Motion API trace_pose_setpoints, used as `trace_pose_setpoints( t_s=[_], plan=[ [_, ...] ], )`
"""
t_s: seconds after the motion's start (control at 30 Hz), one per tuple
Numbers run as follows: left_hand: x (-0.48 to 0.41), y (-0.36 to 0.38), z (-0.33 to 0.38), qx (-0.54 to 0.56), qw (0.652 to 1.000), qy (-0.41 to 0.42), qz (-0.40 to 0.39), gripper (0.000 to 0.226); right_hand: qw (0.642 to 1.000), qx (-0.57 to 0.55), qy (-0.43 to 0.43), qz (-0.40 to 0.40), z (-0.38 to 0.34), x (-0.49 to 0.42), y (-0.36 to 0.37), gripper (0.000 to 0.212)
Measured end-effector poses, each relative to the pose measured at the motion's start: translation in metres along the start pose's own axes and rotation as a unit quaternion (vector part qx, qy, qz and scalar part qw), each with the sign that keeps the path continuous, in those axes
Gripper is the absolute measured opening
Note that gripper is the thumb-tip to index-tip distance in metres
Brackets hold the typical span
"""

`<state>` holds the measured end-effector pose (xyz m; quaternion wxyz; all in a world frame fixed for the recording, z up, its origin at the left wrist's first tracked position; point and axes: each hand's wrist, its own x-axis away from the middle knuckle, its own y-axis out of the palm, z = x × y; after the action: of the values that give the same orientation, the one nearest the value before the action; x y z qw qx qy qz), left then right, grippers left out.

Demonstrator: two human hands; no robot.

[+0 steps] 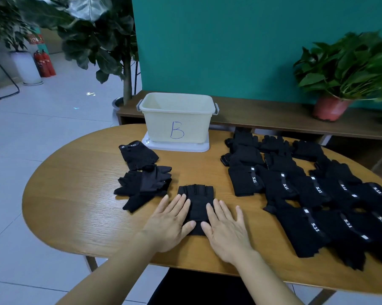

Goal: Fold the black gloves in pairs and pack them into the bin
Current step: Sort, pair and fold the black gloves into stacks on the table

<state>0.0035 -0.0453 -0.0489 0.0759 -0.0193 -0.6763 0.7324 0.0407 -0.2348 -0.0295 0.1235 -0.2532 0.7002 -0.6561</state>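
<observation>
At frame centre, left hand [168, 223] and right hand [226, 230], fingers flat and spread, press a black glove [196, 200], perhaps a stacked pair.

I see my left hand [168, 223] and right hand [226, 230] pressing flat on a black glove [197, 201] (fingers straight) on the wooden table [75, 194]; cream bin [176, 119] marked B stands behind, glove rows [306, 190] at right.

Glove rows [313, 190] cut by right edge, potted plant [348, 62] blurred
</observation>
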Motion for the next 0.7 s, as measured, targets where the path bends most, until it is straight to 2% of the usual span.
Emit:
trace_pose_setpoints(
  t_s=[0.07, 0.13, 0.27, 0.33, 0.43, 0.57, 0.7],
  plan=[
    [0.000, -0.002, -0.002, 0.012, 1.000, 0.008, 0.006, 0.119, 0.999, -0.030, 0.009, -0.025, 0.000, 0.000, -0.009, 0.076],
    [0.002, -0.008, -0.006, 0.038, 0.999, 0.012, 0.032, 0.110, 0.998, -0.067, 0.010, -0.012, 0.002, 0.000, -0.017, 0.060],
    [0.014, -0.030, -0.015, 0.077, 0.992, 0.026, 0.102, 0.075, 0.992, -0.097, -0.007, 0.082, 0.002, -0.009, -0.035, 0.052],
    [0.021, -0.039, -0.024, 0.103, 0.985, 0.014, 0.136, 0.068, 0.988, -0.106, -0.015, 0.112, -0.002, -0.016, -0.043, 0.049],
    [0.028, -0.047, -0.050, 0.150, 0.971, -0.037, 0.181, 0.064, 0.984, -0.118, -0.027, 0.129, -0.012, -0.028, -0.052, 0.045],
    [0.026, -0.062, -0.092, 0.165, 0.949, -0.100, 0.251, 0.039, 0.984, -0.109, -0.042, 0.137, -0.026, -0.054, -0.066, 0.043],
    [0.011, -0.075, -0.127, 0.170, 0.931, -0.144, 0.289, 0.033, 0.982, -0.109, -0.055, 0.144, -0.043, -0.088, -0.081, 0.041]
  ],
)
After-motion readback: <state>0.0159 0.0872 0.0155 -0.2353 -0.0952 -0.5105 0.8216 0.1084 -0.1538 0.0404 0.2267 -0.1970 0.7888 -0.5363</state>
